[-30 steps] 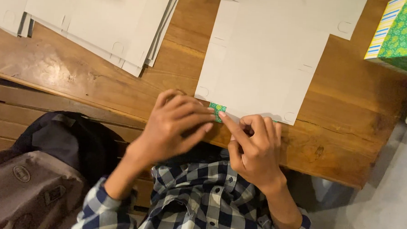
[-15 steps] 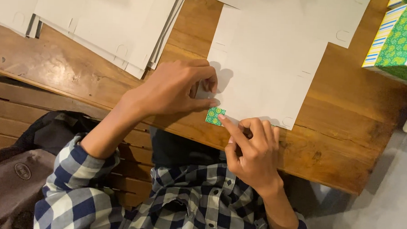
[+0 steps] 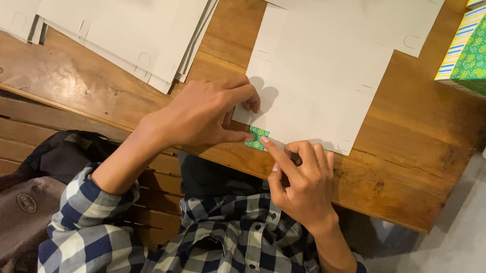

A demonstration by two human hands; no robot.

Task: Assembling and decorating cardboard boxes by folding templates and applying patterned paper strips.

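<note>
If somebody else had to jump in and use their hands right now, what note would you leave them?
Left hand: palm down on the near-left corner of the flat white cardboard sheet, thumb at the small green patterned flap.
Right hand: index finger pressing that flap at the sheet's near edge; other fingers curled, holding nothing.
Where things are: the sheet lies white side up on the wooden table; a stack of more white sheets is to the far left; a green patterned box stands at the far right.
Done: one small flap is folded over, showing its green side.
Left: the rest of the sheet is flat and unfolded.
</note>
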